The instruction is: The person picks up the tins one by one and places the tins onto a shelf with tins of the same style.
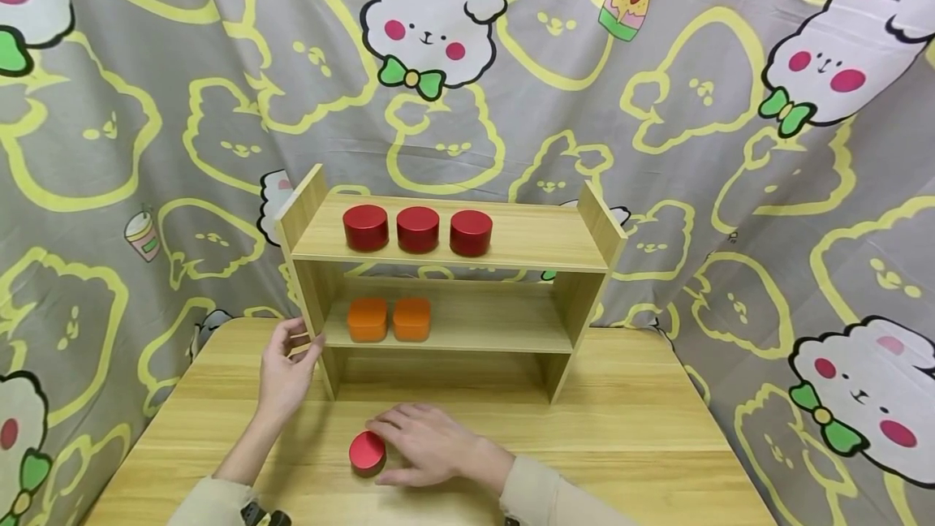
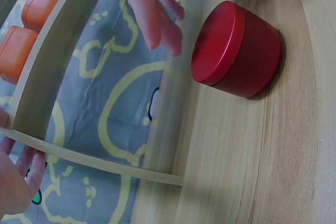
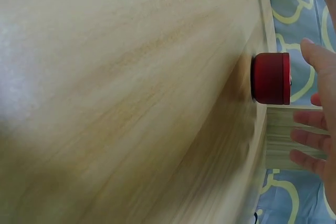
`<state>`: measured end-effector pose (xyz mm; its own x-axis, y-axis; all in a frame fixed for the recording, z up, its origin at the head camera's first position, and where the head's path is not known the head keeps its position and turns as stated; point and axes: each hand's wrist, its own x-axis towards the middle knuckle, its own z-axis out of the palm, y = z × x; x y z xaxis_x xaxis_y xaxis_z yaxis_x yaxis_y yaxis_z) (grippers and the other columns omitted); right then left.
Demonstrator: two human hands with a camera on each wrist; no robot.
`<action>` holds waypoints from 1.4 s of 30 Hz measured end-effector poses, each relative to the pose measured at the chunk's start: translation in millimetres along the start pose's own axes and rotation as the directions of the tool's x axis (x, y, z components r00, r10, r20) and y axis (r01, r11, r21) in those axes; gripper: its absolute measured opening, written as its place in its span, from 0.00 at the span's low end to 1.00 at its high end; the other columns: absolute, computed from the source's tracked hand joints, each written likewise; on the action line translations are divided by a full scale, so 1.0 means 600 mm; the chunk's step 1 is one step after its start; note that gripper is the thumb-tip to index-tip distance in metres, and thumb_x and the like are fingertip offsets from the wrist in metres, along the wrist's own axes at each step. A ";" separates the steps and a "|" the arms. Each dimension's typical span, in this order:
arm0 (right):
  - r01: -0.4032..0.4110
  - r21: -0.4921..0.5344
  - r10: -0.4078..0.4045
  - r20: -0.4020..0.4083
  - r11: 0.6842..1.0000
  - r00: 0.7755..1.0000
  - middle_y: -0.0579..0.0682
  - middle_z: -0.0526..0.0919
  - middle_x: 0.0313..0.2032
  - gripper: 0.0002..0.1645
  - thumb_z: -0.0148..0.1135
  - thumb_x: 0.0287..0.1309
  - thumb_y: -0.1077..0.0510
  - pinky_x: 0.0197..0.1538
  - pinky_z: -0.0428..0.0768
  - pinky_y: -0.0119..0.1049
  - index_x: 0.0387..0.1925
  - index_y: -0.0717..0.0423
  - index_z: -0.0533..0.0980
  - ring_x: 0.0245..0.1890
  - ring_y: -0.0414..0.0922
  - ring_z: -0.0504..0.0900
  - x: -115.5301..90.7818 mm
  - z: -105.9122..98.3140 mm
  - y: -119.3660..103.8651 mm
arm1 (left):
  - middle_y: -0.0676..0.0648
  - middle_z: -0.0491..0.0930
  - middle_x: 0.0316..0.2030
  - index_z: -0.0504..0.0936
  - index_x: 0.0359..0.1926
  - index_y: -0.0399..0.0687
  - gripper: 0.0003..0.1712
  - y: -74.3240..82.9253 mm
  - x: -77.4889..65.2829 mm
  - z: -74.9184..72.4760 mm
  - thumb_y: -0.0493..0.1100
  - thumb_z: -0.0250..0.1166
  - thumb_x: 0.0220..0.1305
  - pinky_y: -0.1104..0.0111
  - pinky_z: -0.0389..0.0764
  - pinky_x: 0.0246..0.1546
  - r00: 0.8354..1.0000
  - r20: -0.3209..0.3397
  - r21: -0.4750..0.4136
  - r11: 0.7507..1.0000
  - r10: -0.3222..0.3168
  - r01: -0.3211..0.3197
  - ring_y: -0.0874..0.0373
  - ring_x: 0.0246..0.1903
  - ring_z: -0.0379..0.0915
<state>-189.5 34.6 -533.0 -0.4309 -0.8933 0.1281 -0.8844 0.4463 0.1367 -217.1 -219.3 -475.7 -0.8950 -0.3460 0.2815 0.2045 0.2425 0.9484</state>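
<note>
My left hand (image 1: 288, 368) holds the left side panel of a small wooden shelf (image 1: 467, 343), thumb at the front edge and fingers on the outer face. In the left wrist view those fingers (image 2: 32, 169) show beside the panel. On the table before the shelf stands a round red tin (image 1: 367, 451), lid up. Just right of it hovers my right hand (image 1: 431, 445), its fingers spread and loosely bent. The right wrist view shows a gap between the tin (image 3: 271, 78) and the right hand (image 3: 323, 103).
Three red tins (image 1: 418, 230) stand in a row on the top board, left of its middle. Two orange square boxes (image 1: 389, 320) sit on the middle board, towards the left. A patterned curtain (image 1: 467, 136) hangs behind and beside the wooden table (image 1: 643, 420).
</note>
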 end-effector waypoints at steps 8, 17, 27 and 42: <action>0.028 -0.008 -0.028 0.023 1.000 0.999 0.39 0.80 0.67 0.44 0.45 0.73 0.22 0.68 0.82 0.34 0.77 0.44 0.67 0.66 0.38 0.81 0.015 0.005 -0.006 | 0.55 0.74 0.48 0.77 0.61 0.36 0.20 -0.002 0.000 0.000 0.35 0.68 0.71 0.89 0.79 0.43 1.000 0.001 0.012 1.000 0.002 -0.002 0.76 0.44 0.74; 0.045 -0.008 -0.045 0.026 0.999 0.999 0.39 0.81 0.65 0.42 0.48 0.73 0.24 0.65 0.82 0.31 0.76 0.43 0.68 0.63 0.37 0.81 0.023 0.009 -0.009 | 0.58 0.74 0.47 0.76 0.60 0.35 0.18 0.000 -0.003 0.000 0.35 0.66 0.72 0.89 0.80 0.44 1.000 0.004 0.025 0.999 0.022 -0.023 0.76 0.45 0.74; 0.052 -0.036 -0.050 0.061 0.998 0.997 0.39 0.81 0.64 0.38 0.51 0.73 0.26 0.64 0.82 0.30 0.74 0.39 0.70 0.62 0.37 0.81 0.032 0.014 -0.009 | 0.56 0.74 0.49 0.75 0.62 0.35 0.21 -0.003 -0.001 -0.002 0.36 0.67 0.72 0.89 0.78 0.44 1.000 0.011 0.034 0.999 0.003 -0.003 0.77 0.44 0.73; 0.045 -0.019 -0.044 0.057 0.999 0.997 0.36 0.84 0.56 0.33 0.57 0.72 0.29 0.58 0.82 0.26 0.70 0.36 0.73 0.53 0.32 0.82 0.037 0.018 -0.004 | 0.57 0.74 0.47 0.76 0.61 0.35 0.20 -0.002 0.001 -0.002 0.35 0.68 0.71 0.89 0.79 0.44 1.000 0.005 0.019 1.000 -0.005 0.005 0.76 0.44 0.74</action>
<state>-198.7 13.0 -540.9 -0.4016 -0.9135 0.0656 -0.8992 0.4068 0.1610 -217.3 -220.7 -476.6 -0.8980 -0.3424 0.2763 0.1930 0.2577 0.9467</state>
